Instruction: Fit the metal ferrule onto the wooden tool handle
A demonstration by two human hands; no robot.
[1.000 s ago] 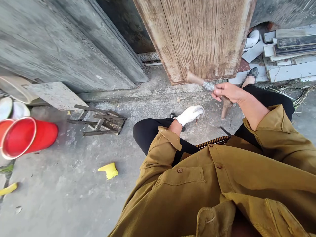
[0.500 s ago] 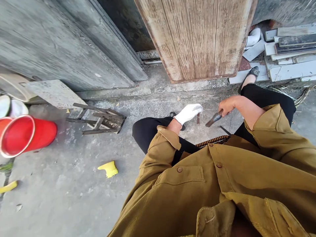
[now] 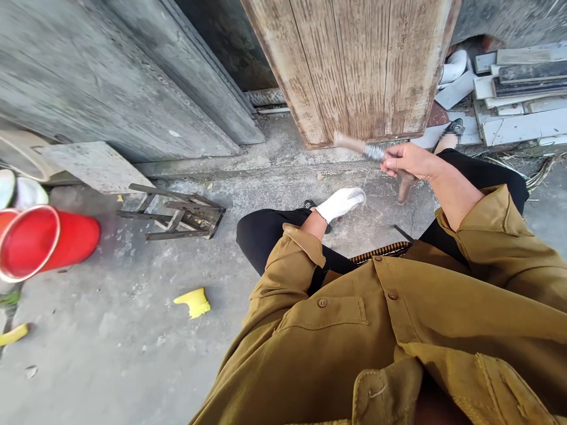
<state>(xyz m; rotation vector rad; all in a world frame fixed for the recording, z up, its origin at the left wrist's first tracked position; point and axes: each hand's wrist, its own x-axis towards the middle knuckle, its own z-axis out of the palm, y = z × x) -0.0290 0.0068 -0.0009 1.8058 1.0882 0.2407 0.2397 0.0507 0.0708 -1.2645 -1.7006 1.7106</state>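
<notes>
My right hand, bare, is closed around a brown wooden stick. Silver wire is wound in tight turns about the stick's middle. One end of the stick points up and left, blurred by motion, and another wooden end shows below my fingers. From the winding, a thin strand of wire runs down to my left hand, which wears a white glove and has its fingers pressed together on the strand. The fingertips of the glove hide the wire's end.
A weathered wooden panel leans ahead, with stacked boards to its right. To the left lie a small wooden stool, red buckets and a yellow scrap on the concrete floor. Part of a woven seat shows between my legs.
My right hand has risen and turned the stick, so its end swings from lower left to upper left. The wire strand now shows between my hands. My left hand has barely moved.
</notes>
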